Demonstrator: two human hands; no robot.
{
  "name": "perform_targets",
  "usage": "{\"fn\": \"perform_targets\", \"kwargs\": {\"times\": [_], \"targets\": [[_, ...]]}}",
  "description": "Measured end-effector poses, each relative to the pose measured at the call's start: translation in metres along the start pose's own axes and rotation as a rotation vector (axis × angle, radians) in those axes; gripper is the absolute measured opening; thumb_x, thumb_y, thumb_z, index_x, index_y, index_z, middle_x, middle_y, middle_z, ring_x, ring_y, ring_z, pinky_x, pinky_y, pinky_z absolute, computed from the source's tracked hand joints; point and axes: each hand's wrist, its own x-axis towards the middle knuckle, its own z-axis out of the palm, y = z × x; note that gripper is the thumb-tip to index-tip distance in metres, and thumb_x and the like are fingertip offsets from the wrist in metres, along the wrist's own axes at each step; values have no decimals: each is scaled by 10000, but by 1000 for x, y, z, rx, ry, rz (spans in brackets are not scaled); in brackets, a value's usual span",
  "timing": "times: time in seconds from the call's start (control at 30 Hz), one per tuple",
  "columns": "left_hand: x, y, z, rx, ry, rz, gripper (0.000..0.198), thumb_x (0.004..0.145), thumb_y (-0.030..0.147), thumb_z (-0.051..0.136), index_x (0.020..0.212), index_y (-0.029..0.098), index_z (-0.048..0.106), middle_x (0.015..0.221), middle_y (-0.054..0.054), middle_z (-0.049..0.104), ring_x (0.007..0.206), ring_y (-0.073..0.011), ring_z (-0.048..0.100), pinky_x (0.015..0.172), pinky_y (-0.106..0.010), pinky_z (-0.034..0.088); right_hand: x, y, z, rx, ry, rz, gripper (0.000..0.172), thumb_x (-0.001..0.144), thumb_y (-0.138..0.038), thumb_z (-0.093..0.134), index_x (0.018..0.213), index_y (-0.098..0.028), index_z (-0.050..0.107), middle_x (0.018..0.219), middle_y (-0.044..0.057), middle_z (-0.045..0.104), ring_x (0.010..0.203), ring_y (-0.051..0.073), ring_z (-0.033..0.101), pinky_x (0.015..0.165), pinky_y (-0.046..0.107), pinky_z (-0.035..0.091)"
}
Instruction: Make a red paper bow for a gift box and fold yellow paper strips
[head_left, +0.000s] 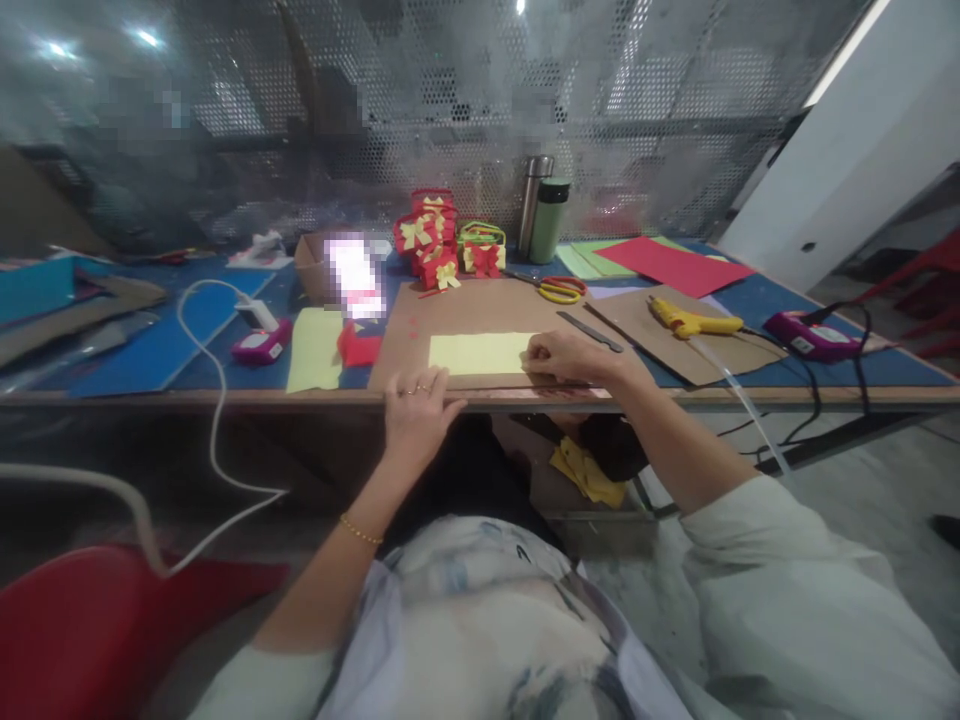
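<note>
A pale yellow strip of paper [480,355] lies flat on a brown cardboard sheet [403,322] near the table's front edge. Curled over the strip's right end, the fingers of my right hand [561,357] are closed on the paper. My left hand [418,412] rests palm down at the table edge, thumb apart, its fingertips by the strip's lower left corner. A grey craft knife [589,330] lies just beyond my right hand. Scissors with red and yellow handles [559,289] are farther back on the cardboard.
Red boxes with yellow bows [431,240] and a green bottle [551,220] stand at the back. On the right are a yellow glue gun [694,321], red paper [671,266] and a purple power socket [814,338]. Leftward sit a lit phone [354,275] and another yellow sheet [315,350].
</note>
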Motion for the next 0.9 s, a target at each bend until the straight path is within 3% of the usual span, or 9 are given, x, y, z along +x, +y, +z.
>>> {"fn": "perform_targets", "kwargs": {"times": [0.13,0.23,0.43,0.53,0.6,0.67,0.77,0.9], "targets": [[-2,5,-3,52,-32,-16,516,1024,436,557,1443,140,607,1423,-195,659,1340,-347,567,1194,-553,302,-7,3,-1,-50,55,-7,117,869,-280,628,828,-184,681,839,52,741,709,150,617,631,240,387],[5,14,-11,103,-106,-19,574,985,482,619,1493,217,587,1383,-201,668,1339,-361,556,1184,-562,316,-14,10,-3,-73,84,13,130,874,-301,645,814,-188,668,852,50,732,756,156,617,643,236,383],[26,24,-28,160,-294,25,730,876,518,755,1548,349,523,1256,-212,679,1166,-398,595,1017,-529,419,-25,23,-9,-122,73,106,106,895,-281,630,829,-205,663,771,27,700,710,164,596,615,252,371],[30,24,-32,209,-339,60,736,862,515,775,1539,361,531,1219,-201,689,1139,-385,593,980,-494,415,-33,16,-2,-214,239,148,98,926,-237,593,895,-212,682,841,60,712,757,200,606,635,286,364],[31,25,-32,230,-343,64,738,863,520,773,1540,357,530,1222,-205,688,1148,-385,590,980,-490,402,-36,4,10,-286,424,88,151,966,-224,548,985,-203,697,975,108,714,844,233,605,682,313,381],[30,27,-33,238,-336,49,734,867,517,769,1541,352,531,1230,-216,686,1137,-391,596,983,-498,395,-36,-11,26,-320,510,-92,184,996,-226,534,1046,-179,704,1080,153,686,966,266,585,778,343,415],[28,29,-32,243,-330,23,727,872,498,767,1544,354,528,1210,-216,697,1132,-401,608,1000,-515,391,-32,-29,50,-351,448,-335,191,1025,-287,559,1023,-174,714,1059,149,655,1009,275,539,872,372,411],[26,31,-32,240,-328,6,715,881,478,762,1545,350,528,1258,-221,690,1180,-415,608,1035,-538,394,-36,-29,61,-418,445,-303,274,1044,-378,552,1015,-175,734,987,133,642,960,271,522,818,367,374]]}}
